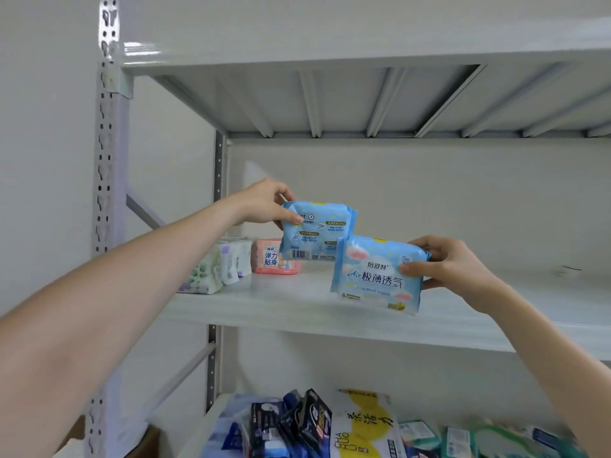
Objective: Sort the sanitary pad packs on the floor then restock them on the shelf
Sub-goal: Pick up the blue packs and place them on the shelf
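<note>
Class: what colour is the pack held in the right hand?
The pack is light blue with white clouds; head view.

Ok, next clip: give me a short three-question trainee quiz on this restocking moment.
1. True or false: the back-facing blue pack in the left hand shows its barcode to the camera.
2. Which pack on the middle shelf shows just left of that pack? A) pink pack B) black pack C) yellow pack
3. Fill in: as the camera sees it, the right hand grips the front-facing blue pack by its ___ edge.
Key: 1 true; 2 A; 3 right.
</note>
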`<state>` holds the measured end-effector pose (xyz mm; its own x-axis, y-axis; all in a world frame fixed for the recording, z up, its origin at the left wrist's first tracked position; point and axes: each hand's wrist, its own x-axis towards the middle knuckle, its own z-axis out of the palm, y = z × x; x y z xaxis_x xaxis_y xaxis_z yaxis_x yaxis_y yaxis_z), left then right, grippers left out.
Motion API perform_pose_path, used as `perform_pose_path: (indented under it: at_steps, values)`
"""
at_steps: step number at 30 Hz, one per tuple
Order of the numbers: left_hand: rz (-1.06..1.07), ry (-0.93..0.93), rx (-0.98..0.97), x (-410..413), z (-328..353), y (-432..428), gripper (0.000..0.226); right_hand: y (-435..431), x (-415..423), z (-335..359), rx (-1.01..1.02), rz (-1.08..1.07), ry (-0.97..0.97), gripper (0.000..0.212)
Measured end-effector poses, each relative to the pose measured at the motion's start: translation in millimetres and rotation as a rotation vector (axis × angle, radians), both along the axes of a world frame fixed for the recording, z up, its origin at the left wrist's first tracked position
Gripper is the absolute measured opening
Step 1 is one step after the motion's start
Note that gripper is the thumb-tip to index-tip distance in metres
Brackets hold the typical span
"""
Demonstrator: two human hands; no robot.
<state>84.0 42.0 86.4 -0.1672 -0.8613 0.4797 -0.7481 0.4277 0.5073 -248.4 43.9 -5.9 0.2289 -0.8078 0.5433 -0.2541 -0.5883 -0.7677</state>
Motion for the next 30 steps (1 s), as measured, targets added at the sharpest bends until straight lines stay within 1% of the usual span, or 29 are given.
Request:
perform_pose_path:
  at_steps: [5, 10, 15, 23, 30]
  values:
    - [-0.009, -0.003, 0.004, 12, 1, -69, 0.033, -45, 14, 0, -0.004, -0.034, -0.003, 0.032]
    - [-0.061, -0.004, 0.036, 10, -5, -134, 0.028, -86, 26, 5, 0.021, -0.065, 0.01, 0.033]
    - [-0.076, -0.032, 0.059, 4, -10, -192, 0.031, -132, 34, 18, 0.051, -0.075, 0.056, 0.033]
    - [-0.046, -0.064, 0.105, -5, -8, -263, 0.03, -206, 35, 39, 0.121, -0.102, 0.172, 0.031]
    - [-0.021, -0.128, 0.204, -5, -20, -306, 0.031, -247, 25, 36, 0.201, -0.086, 0.225, 0.031]
